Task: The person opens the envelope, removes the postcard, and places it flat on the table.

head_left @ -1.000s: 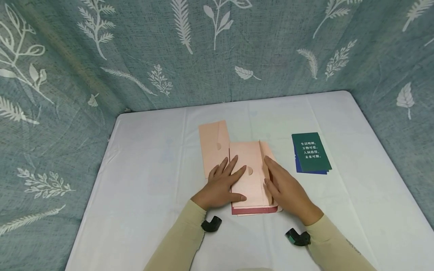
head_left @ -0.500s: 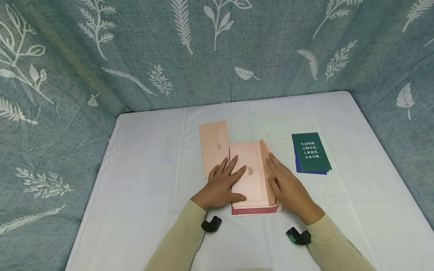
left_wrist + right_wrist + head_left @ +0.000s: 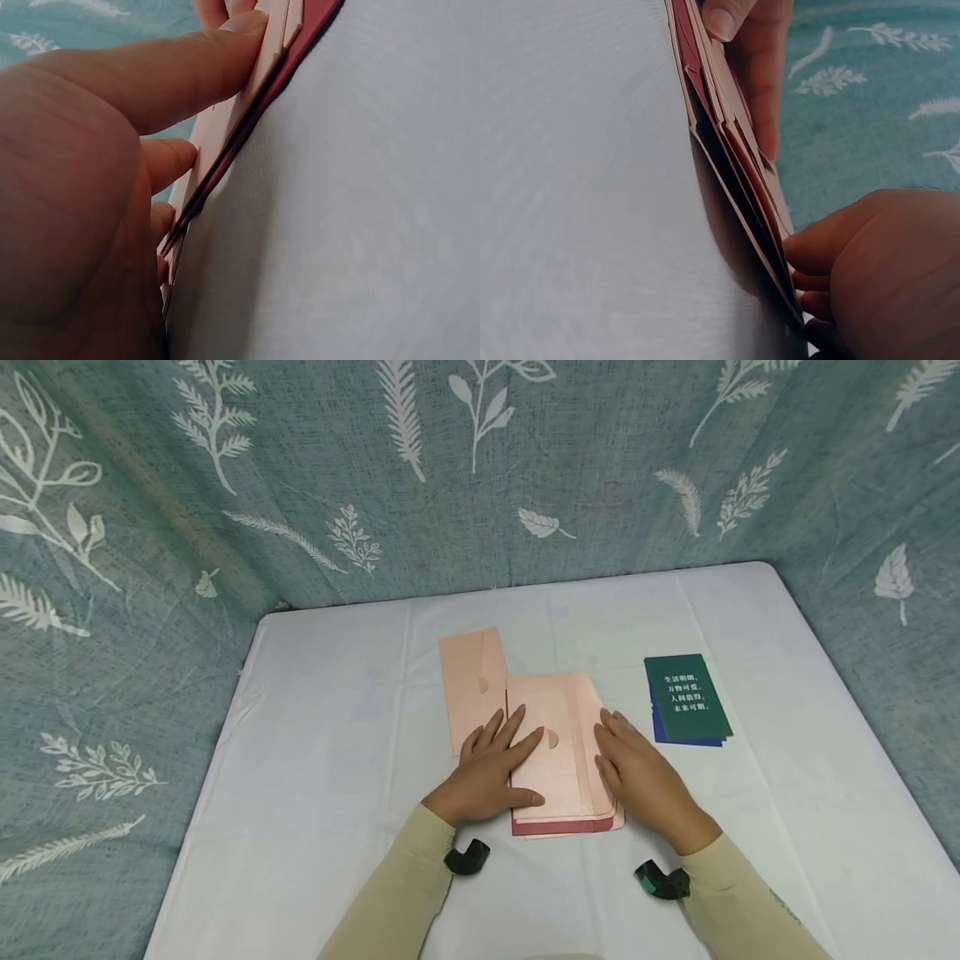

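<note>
Tapered flap [image 3: 587, 714] of the pale pink paper envelope [image 3: 557, 772] had flattened
This likely allowed access inside; left hand [image 3: 486, 774] and right hand [image 3: 649, 778] touched it, grips released

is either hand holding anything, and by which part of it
Nothing appears gripped: the left hand rests on the top pink envelope, left side; the right hand touches its flap.

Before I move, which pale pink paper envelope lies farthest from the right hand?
The lone pale pink paper envelope beyond the left hand; it sits mostly left of the stack holding the others.
</note>
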`<state>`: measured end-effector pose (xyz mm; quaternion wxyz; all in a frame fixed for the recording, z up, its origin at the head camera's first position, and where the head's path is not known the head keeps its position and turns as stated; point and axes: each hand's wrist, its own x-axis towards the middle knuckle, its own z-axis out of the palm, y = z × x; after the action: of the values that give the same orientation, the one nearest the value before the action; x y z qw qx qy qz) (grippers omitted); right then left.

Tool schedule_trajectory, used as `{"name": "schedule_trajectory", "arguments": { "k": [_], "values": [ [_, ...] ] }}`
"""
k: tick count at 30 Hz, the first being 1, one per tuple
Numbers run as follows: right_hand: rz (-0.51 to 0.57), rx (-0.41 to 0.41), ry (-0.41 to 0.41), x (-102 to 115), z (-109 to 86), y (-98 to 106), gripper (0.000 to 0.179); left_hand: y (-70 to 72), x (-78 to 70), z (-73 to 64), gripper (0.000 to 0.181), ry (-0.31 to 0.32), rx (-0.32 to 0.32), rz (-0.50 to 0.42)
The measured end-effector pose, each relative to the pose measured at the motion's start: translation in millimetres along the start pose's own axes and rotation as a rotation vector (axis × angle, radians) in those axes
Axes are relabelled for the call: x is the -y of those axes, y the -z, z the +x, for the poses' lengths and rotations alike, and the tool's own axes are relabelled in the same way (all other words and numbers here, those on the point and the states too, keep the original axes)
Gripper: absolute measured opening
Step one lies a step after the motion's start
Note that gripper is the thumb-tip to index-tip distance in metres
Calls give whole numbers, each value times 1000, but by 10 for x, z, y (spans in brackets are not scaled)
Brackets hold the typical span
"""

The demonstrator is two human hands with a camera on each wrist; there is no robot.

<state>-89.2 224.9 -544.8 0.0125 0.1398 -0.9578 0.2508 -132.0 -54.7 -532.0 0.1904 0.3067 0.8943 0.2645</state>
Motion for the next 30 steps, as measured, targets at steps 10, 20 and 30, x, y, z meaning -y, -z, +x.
{"name": "schedule_trajectory", "arguments": {
  "k": [10, 20, 30],
  "values": [
    [-12, -5, 24, 27, -4, 45, 50, -81, -108, 39, 95, 45, -47, 14],
    [-22, 21, 22, 2, 10, 46, 51, -323, -418, 158, 107, 168, -138, 33],
    [-19, 44, 31, -23, 26, 87, 50, -542, -587, 321, 125, 257, -279, 114]
  ]
}}
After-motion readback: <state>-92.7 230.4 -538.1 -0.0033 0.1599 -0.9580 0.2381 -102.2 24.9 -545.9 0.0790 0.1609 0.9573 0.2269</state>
